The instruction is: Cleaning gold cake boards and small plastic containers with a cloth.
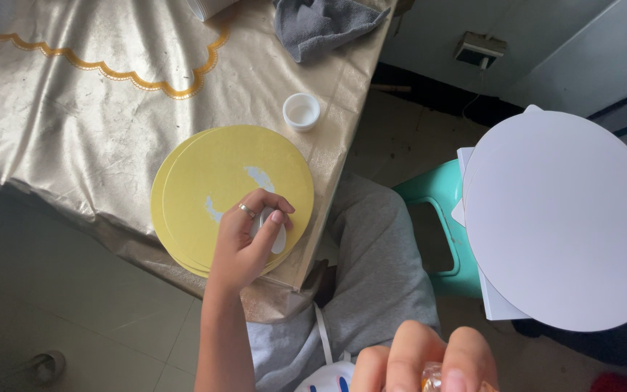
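The head camera looks down and shows two hands. The left hand [250, 239] reaches up from the bottom of the picture, with the arm going straight and the wrist bent a little so the fingers [270, 207] point to the right. There is one ring [247, 210] on one finger. The fingers are curled shut around one small white thing [279, 238], but I cannot tell what it is, because the hand hides most of it. Only a bit of white sticks out just under the fingertips.

The hand rests on yellow round boards [212, 181]. I can count two or three edges, stacked one on top of another. The top board lies right under the fingers. It has two white smears [259, 175] on it, one just above the fingers and one to their left.

One small white cup [301, 111] sits well above the fingers on the shiny gold tablecloth [74, 123]. One grey rag [321, 25] lies farther up.

The right hand [422, 359] is at the bottom, very close and blurry. Its fingers are bent around a small clear and orange thing [432, 377].

Far to the right of the fingers, one big white round board [567, 218] lies on one green stool [437, 196].
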